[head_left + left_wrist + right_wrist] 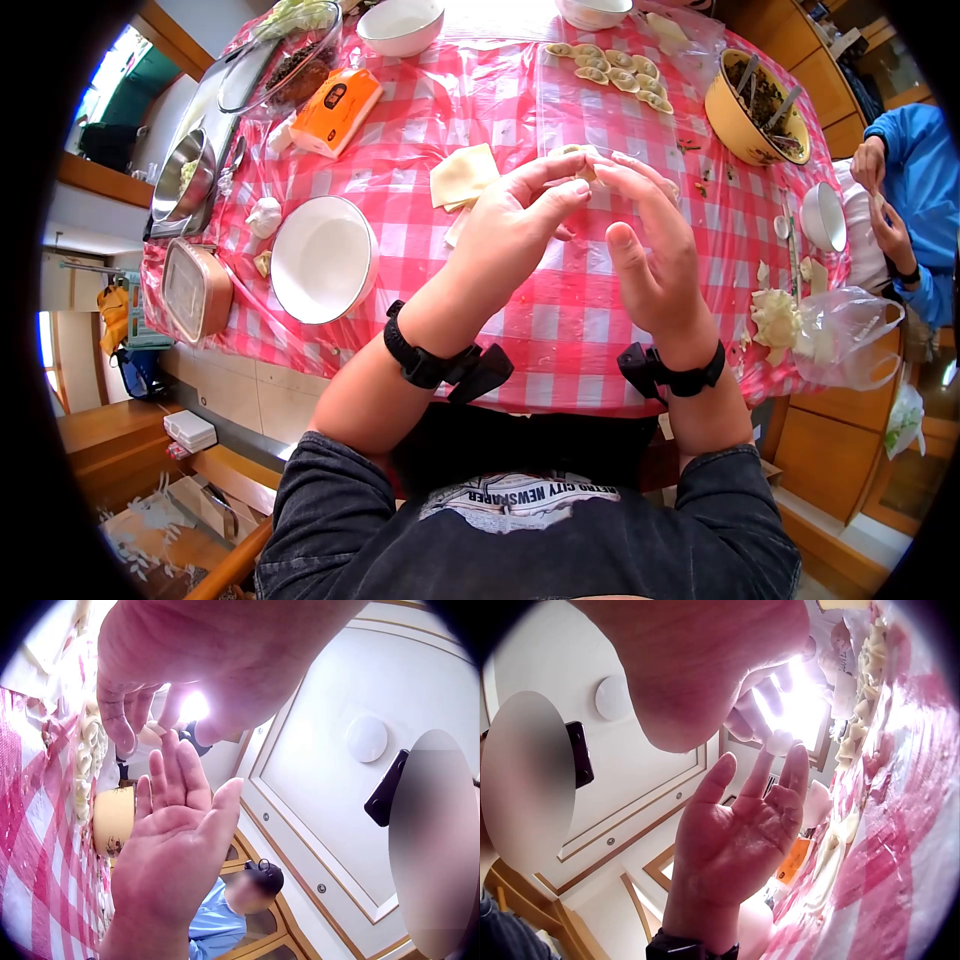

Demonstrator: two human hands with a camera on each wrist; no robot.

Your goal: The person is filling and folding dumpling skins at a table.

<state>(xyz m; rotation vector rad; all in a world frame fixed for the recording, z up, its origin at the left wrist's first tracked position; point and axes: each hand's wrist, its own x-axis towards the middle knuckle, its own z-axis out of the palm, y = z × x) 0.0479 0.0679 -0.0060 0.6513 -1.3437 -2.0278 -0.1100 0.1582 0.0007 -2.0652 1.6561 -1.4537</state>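
My left hand (515,215) holds a small piece of pale dough (780,742) at its fingertips, out over the middle of the table. Facing it, my right hand (660,250) reaches in with extended fingertips that meet the dough, its thumb held apart. In the left wrist view the right hand's palm (172,832) faces up and its fingers are nearly straight. Much of the dough is hidden behind the fingers. Just left of the hands lies a stack of square dough wrappers (465,178). Several folded dumplings (615,70) sit in rows farther back.
A yellow bowl of dark filling (722,105) with utensils stands back right, near a person in blue (920,190). On the left are a white bowl (277,262), an orange tissue pack (335,112) and a lidded container (195,290). A plastic bag (845,340) lies at right.
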